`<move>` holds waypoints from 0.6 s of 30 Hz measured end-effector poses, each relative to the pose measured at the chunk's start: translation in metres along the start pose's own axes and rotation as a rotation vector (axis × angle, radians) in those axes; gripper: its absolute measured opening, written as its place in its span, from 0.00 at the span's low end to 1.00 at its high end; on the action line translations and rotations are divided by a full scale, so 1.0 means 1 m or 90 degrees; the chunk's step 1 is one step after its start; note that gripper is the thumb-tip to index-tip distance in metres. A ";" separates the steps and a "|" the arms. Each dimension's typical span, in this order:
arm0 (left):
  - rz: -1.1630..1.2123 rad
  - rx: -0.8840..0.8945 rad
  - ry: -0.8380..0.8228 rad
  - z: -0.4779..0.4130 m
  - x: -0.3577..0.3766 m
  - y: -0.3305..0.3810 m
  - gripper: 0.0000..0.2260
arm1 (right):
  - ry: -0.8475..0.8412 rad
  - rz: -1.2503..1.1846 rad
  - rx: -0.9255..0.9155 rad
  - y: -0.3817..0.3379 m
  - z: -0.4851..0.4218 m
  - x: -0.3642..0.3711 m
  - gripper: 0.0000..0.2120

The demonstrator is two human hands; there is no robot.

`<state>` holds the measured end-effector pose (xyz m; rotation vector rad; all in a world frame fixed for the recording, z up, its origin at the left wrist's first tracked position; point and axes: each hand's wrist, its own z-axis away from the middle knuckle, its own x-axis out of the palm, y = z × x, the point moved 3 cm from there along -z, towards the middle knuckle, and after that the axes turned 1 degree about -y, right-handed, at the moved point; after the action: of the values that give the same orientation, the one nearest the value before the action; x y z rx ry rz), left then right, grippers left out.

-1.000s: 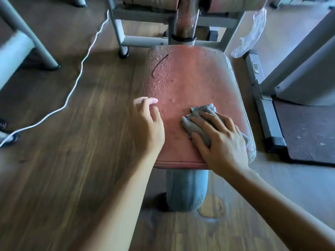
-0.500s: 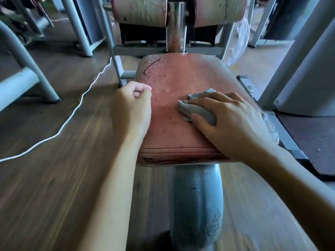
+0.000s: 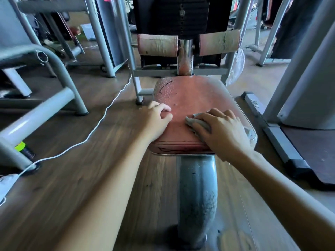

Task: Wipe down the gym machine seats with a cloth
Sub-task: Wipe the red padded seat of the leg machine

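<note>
Seat (image 3: 197,98) worn red, wet far-left corner, cloth (image 3: 200,123) on it, wood floor (image 3: 72,178)

The seat (image 3: 197,98) stands in the middle on a post (image 3: 197,187) that rises from the floor (image 3: 72,178). On its near right part lies the cloth (image 3: 198,124), under the right hand (image 3: 221,131), whose fingers bend over it. The left hand (image 3: 155,120) rests on the seat's left edge, fingers curled, apart from the cloth. Droplets (image 3: 165,87) sit on the far left corner. Behind the seat two rollers (image 3: 157,44) flank an upright bar, with the weight stack (image 3: 181,15) behind them. A cord (image 3: 101,120) runs over the floor to the left, near a frame (image 3: 54,69). A mat (image 3: 311,151) lies to the right.
</note>
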<state>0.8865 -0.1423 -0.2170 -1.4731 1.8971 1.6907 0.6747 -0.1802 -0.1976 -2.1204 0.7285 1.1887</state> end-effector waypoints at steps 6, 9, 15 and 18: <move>-0.020 0.016 -0.012 0.016 -0.004 0.002 0.20 | 0.159 -0.077 -0.053 0.001 0.051 -0.004 0.12; -0.010 -0.012 -0.012 0.018 -0.004 0.005 0.18 | 0.207 -0.123 -0.079 -0.006 0.076 -0.003 0.14; 0.037 0.001 0.015 0.014 -0.001 -0.006 0.21 | 0.285 -0.156 -0.079 -0.025 0.115 0.022 0.16; 0.074 0.034 0.027 0.009 0.001 -0.010 0.13 | 0.318 -0.154 -0.034 -0.038 0.109 0.034 0.17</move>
<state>0.8896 -0.1333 -0.2266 -1.4161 2.0706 1.6541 0.6561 -0.0819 -0.2649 -2.4979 0.6254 0.5573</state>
